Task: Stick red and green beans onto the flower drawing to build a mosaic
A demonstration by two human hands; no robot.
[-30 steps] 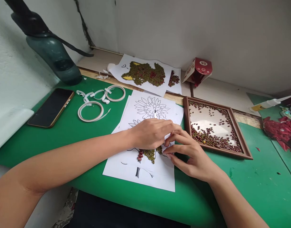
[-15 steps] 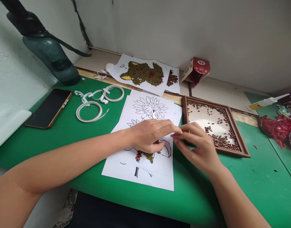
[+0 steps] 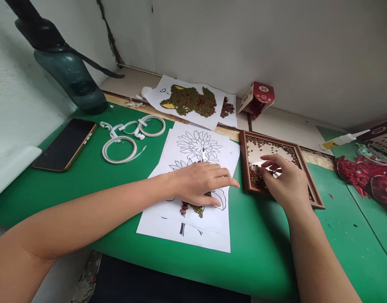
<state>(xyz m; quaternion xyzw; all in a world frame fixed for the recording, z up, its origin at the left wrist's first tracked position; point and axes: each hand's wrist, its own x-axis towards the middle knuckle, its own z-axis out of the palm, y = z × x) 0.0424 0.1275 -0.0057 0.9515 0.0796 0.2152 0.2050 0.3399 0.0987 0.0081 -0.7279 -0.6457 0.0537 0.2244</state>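
My left hand (image 3: 206, 182) lies palm down over the white drawing sheet (image 3: 162, 227), its fingers apart and nothing seen between them. Outlined flowers and leaves show on the sheet, with red and green beans (image 3: 197, 210) stuck below my palm. My right hand (image 3: 283, 179) is over the brown-framed tray (image 3: 314, 185), thumb and fingers apart and curved down toward the beans (image 3: 256, 177). Nothing can be made out between its fingertips.
A phone (image 3: 65, 145), a dark bottle (image 3: 70, 80) and tape rings (image 3: 119, 150) are at the left. Behind are a bean picture (image 3: 193, 101) and a red box (image 3: 258, 99). A glue bottle (image 3: 341, 140) and red wrapping (image 3: 354, 172) lie right.
My right hand has moved right, away from my left fingertips, to the framed tray. My left hand stays over the sheet with its fingers now more spread. The view has shifted slightly.
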